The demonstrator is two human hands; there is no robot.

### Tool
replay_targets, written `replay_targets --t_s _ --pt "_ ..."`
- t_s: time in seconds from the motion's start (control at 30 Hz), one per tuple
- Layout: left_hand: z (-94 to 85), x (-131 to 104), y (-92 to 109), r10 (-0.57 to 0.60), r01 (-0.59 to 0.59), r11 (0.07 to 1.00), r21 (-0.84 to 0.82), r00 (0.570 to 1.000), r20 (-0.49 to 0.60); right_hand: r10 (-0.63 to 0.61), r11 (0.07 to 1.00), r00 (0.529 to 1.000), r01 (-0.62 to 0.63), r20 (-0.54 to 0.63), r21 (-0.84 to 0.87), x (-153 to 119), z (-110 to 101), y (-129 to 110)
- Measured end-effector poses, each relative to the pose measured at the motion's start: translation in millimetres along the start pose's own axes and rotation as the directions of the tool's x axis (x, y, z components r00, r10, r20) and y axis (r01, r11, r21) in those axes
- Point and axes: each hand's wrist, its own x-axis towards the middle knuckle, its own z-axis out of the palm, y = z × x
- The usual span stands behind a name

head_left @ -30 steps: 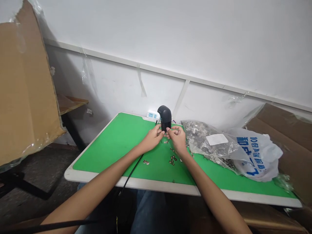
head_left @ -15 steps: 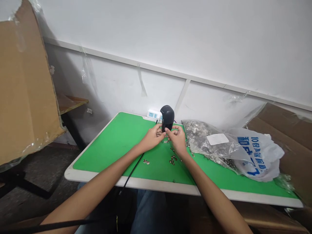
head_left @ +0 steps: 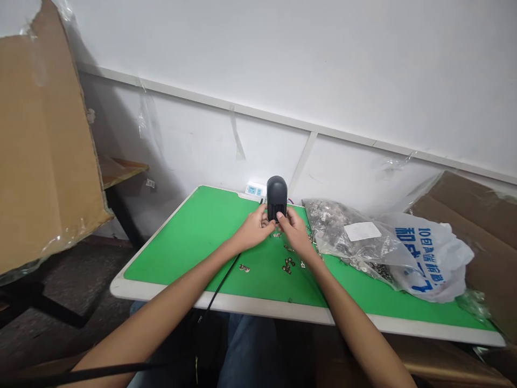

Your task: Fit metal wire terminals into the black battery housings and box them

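Observation:
Above the far part of the table I hold a black plastic device [head_left: 277, 189] upright. It has a smooth rounded top and a recessed lower half with upright ridges; its exact kind is unclear. My left hand [head_left: 255, 225] grips its lower left side, fingers partly hidden behind it. On its lower right, my right hand [head_left: 296, 227] is closed, the thumb pressed on its front near the bottom edge. Small metal pieces [head_left: 287, 265] lie scattered on the green mat below my right hand. A pair of metal pieces [head_left: 244, 268] lies closer to the front edge.
A clear bag [head_left: 329, 221] of metal parts and a white printed plastic bag [head_left: 432, 258] lie on the right. A white power strip [head_left: 255, 189] stands at the back edge. A black cable [head_left: 222, 280] crosses the green table [head_left: 173, 242]. Cardboard [head_left: 44, 151] rises at left.
The black device has turned in my hands, so its recessed side now faces me more squarely. Both hands keep hold of it in nearly the same place.

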Motion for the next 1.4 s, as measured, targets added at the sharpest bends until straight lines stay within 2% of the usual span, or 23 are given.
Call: replay_targets --t_s 0.13,0.33,0.53,0.8,1.07,1.23,1.4 --pt "-1.3 -3.1 6.8 0.052 -0.051 0.996 0.078 0.999 -0.016 -0.061 0.994 0.997 0.057 -0.045 -0.096 -2.9 1.3 -2.9" --pt "-3.7 -6.4 14.2 0.098 -0.079 0.962 0.262 0.993 -0.061 -0.114 0.987 0.993 0.109 -0.036 -0.119 -6.7 4.9 -6.2" --pt "-4.8 -7.9 16.4 0.113 -0.086 0.936 0.342 0.992 -0.059 -0.146 0.975 0.988 0.136 -0.046 -0.174 -8.1 6.7 -5.4" --pt "-6.0 -8.7 16.3 0.104 -0.099 0.936 0.338 0.995 0.002 -0.106 0.986 0.993 0.097 -0.057 -0.136 -8.0 3.9 -9.1" --pt "-9.0 -4.3 12.7 0.102 -0.093 0.954 0.286 0.995 -0.015 -0.117 0.986 0.992 0.111 -0.044 -0.123 -7.3 2.9 -7.9" --pt "-12.6 -1.0 10.0 0.094 -0.086 0.971 0.224 0.995 -0.029 -0.201 0.955 0.979 0.203 0.029 -0.216 -6.5 -0.6 -7.2" --pt "-13.8 -3.3 10.2 0.102 -0.092 0.944 0.318 0.995 -0.016 -0.222 0.926 0.974 0.227 0.052 -0.301 -7.1 -0.9 -4.0"
